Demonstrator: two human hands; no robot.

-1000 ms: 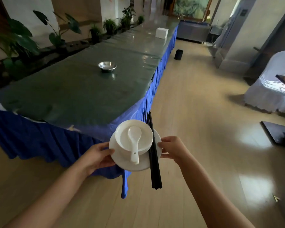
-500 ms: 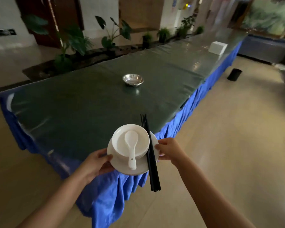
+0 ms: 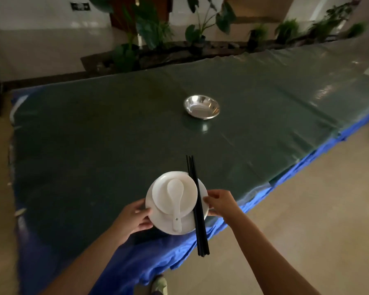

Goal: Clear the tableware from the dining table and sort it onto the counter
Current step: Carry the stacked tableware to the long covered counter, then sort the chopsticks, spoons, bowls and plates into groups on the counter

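Note:
I hold a white plate (image 3: pixel 162 225) between both hands, above the near edge of the long counter (image 3: pixel 94 145). On the plate sits a white bowl (image 3: pixel 189 200) with a white spoon (image 3: pixel 175 201) lying in it. A pair of black chopsticks (image 3: pixel 197 206) rests across the plate's right side, sticking out front and back. My left hand (image 3: pixel 134 217) grips the plate's left rim. On the right rim my right hand (image 3: pixel 218 202) pinches the plate. A shiny steel bowl (image 3: pixel 201 107) stands on the counter farther back.
The counter has a dark green glossy cover over a blue skirt (image 3: pixel 149 254). Potted plants (image 3: pixel 149 28) line its far side. Pale wooden floor (image 3: pixel 296 209) lies to the right. A shoe (image 3: pixel 159 284) shows at the bottom.
The view has turned left and closer to the counter. The stack in my hands now hangs over the counter's near edge instead of beside its corner. Both grips are unchanged.

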